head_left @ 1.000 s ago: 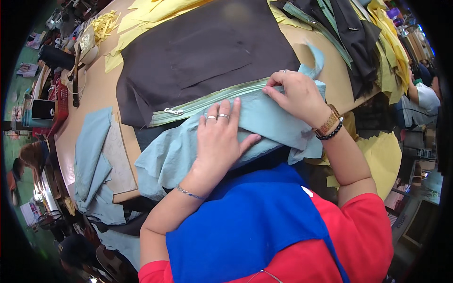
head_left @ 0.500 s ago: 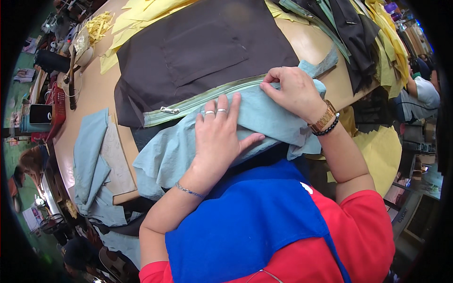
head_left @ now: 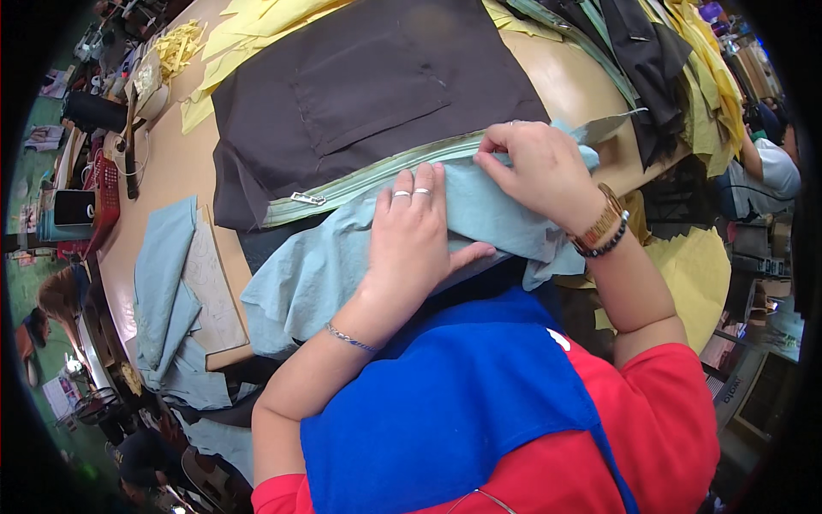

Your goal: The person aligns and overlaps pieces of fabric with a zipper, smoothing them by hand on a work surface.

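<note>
A dark brown fabric panel [head_left: 368,94] with a stitched pocket outline lies across the table. Along its near edge runs a pale green zipper [head_left: 385,176], its silver pull [head_left: 308,199] near the left end. Light blue cloth [head_left: 308,265] lies against the zipper and drapes in folds toward my lap. My left hand [head_left: 413,224] rests on this cloth, fingers stretched out and tips just beside the zipper. Farther right, my right hand [head_left: 548,171] pinches the cloth's edge at the zipper; its fingertips partly hide the grip.
Folded light blue cloth [head_left: 163,265] and a marked pale board [head_left: 214,291] lie at the left table edge. Yellow fabric [head_left: 257,38] is spread at the back. More dark and yellow pieces [head_left: 706,77] hang at the right. A red basket [head_left: 104,197] stands beyond the left edge.
My left hand has slid a little right along the cloth, and the dark panel has shifted slightly right. The loose strip beyond my right hand has turned and now looks narrower.
</note>
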`<state>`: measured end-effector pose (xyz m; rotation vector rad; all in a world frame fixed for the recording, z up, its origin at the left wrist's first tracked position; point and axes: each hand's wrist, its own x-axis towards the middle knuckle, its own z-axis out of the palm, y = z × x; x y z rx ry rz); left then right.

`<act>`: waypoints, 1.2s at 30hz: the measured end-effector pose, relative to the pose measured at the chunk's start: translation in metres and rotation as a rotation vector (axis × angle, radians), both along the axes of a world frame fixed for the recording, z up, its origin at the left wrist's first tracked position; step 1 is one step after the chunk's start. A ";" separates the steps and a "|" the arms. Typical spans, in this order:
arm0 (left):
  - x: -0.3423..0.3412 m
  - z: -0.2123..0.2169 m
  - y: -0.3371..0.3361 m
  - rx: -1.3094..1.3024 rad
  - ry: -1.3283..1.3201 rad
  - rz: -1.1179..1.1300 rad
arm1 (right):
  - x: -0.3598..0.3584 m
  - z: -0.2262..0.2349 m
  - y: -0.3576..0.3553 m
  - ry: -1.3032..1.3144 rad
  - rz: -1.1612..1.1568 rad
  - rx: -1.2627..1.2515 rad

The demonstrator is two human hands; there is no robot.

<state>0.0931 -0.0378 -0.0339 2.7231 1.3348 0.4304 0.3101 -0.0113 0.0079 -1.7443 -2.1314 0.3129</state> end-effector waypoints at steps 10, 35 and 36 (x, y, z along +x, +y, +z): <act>0.005 0.006 0.001 -0.050 0.075 0.018 | 0.013 -0.004 -0.004 0.012 -0.107 -0.097; 0.003 0.005 0.001 -0.044 0.013 0.004 | 0.021 -0.013 0.015 0.081 -0.155 -0.200; 0.003 0.006 0.002 -0.047 0.014 0.003 | 0.021 -0.013 0.016 0.080 -0.157 -0.206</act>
